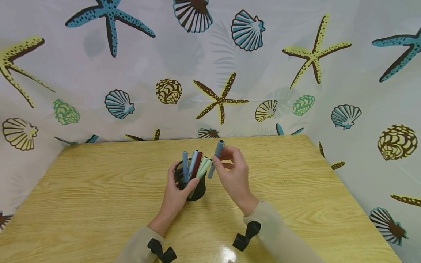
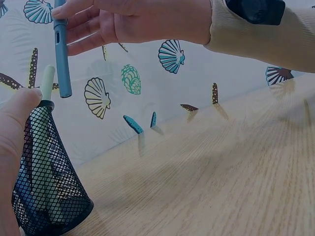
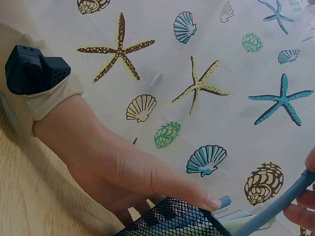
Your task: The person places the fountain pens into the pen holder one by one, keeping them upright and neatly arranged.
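Observation:
A black mesh pen holder [image 1: 199,190] stands on the table, and my left hand [image 1: 174,199] grips it round its side, thumb near the rim. Several capped pens stick up from it: blue ones [image 1: 185,164], a dark red one [image 1: 197,162] and light green ones [image 1: 204,168]. Just right of the rim, my right hand [image 1: 236,177] pinches a blue pen [image 1: 219,149] between thumb and fingers. In the left wrist view that blue pen [image 2: 62,64] hangs nearly upright, its lower end beside the mesh holder [image 2: 51,182] and apart from it.
The wooden table [image 1: 108,182] extends on both sides of the holder. Behind it and at the sides hangs a white cloth [image 1: 184,124] printed with starfish and shells. Each sleeve cuff carries a black wrist device [image 1: 253,230].

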`<state>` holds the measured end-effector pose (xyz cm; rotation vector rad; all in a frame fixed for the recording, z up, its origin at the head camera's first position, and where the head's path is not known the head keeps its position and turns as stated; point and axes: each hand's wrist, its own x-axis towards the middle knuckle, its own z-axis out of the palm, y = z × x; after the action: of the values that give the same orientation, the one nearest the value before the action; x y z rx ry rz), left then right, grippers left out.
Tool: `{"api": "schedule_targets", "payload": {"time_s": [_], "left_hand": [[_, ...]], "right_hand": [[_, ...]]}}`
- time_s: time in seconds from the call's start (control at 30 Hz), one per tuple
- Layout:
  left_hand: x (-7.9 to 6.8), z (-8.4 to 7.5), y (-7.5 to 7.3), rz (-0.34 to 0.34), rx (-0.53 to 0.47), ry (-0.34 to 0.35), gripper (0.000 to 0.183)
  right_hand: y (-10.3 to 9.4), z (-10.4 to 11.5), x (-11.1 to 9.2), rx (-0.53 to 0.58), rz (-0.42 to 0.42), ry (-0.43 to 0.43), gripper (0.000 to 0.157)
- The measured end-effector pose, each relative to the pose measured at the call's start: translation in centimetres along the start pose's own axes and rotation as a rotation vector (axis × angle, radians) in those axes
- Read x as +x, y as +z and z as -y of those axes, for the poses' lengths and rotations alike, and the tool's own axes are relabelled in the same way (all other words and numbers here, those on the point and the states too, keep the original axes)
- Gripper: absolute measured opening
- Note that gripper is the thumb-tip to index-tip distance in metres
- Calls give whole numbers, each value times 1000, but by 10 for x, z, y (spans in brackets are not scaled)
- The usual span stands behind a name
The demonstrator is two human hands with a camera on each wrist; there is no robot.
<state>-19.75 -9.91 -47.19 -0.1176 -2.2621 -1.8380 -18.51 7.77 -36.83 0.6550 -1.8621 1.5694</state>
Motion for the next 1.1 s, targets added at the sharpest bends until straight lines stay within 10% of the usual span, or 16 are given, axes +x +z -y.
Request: {"api": "schedule_targets", "payload": {"time_s": [0.87, 1.1], "left_hand": [[0, 0, -1, 3, -28, 7, 75], [0, 1, -1, -3, -29, 11, 75]], "right_hand": [[21, -1, 0, 26, -2, 44, 24], [28, -38, -8, -2, 15, 111, 26]]}}
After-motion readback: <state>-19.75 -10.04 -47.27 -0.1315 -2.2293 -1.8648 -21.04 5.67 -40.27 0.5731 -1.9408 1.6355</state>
